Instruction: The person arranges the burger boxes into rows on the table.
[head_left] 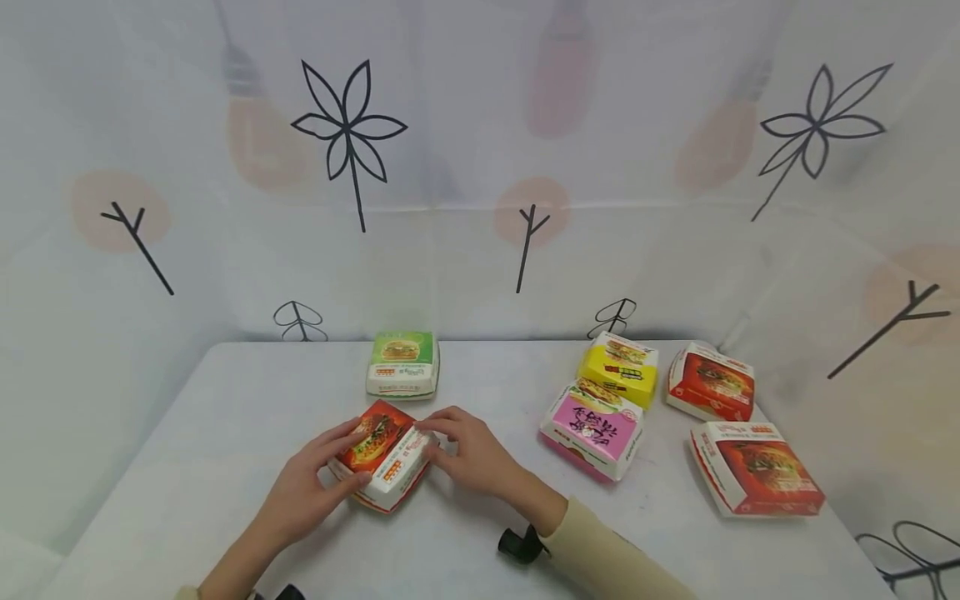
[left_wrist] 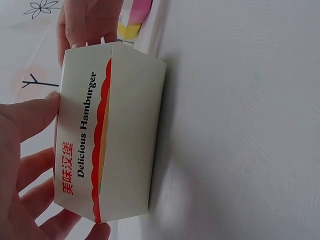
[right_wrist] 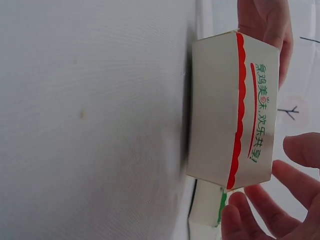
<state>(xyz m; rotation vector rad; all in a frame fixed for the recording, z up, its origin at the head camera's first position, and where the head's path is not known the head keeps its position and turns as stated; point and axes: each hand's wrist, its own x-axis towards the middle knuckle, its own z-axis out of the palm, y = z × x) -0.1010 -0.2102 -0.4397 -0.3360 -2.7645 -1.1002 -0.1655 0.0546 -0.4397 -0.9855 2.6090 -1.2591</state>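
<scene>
A red and white hamburger box [head_left: 386, 454] sits closed on the white table between the two hands. My left hand [head_left: 300, 492] holds its left side, the thumb on the top near edge and the fingers around the far end in the left wrist view, where the side reads "Delicious Hamburger" [left_wrist: 86, 125]. My right hand [head_left: 480, 457] is at the right corner, its fingertips at the box's edge. In the right wrist view the right thumb [right_wrist: 302, 149] stands apart from the box, and the fingers spread loosely near its end.
A green box [head_left: 402, 367] stands just behind. On the right, a pink box [head_left: 594, 425] touches a yellow box [head_left: 618, 369], and two red boxes [head_left: 712, 382] lie near the table's right edge. A patterned white cloth [head_left: 450, 267] hangs behind the table.
</scene>
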